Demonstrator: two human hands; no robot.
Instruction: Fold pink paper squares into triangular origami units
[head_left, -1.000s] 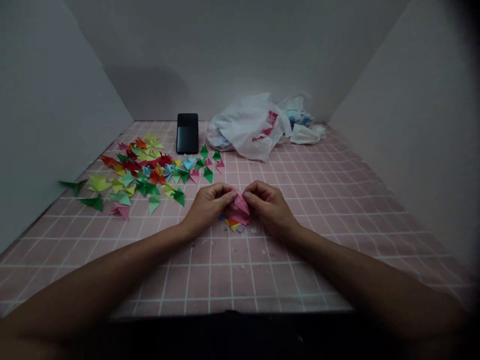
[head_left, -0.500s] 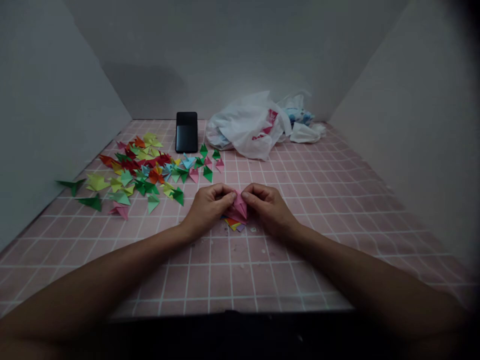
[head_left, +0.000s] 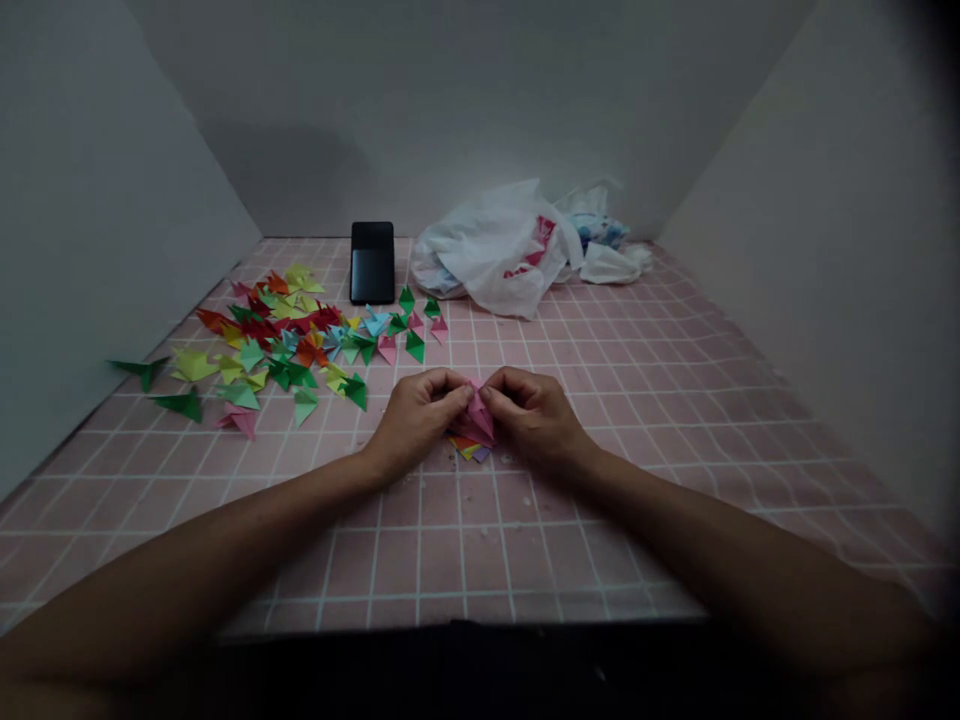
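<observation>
Between my two hands is a folded piece of pink origami paper, creased to a point. My left hand pinches its left edge between thumb and forefinger. From the other side, my right hand grips its upper right edge the same way. Beneath the pink piece, corners of coloured paper sheets in orange, yellow and purple stick out on the table. My fingers hide the upper part of the fold.
Several folded paper cranes in many colours lie spread at the left. A black phone leans upright behind them. A white plastic bag and a crumpled blue-and-white package lie at the back. A pink checked cloth covers the table, between pale walls.
My right hand has shifted slightly left, closer to my left hand, over the pink paper. My left hand stays nearly in place.
</observation>
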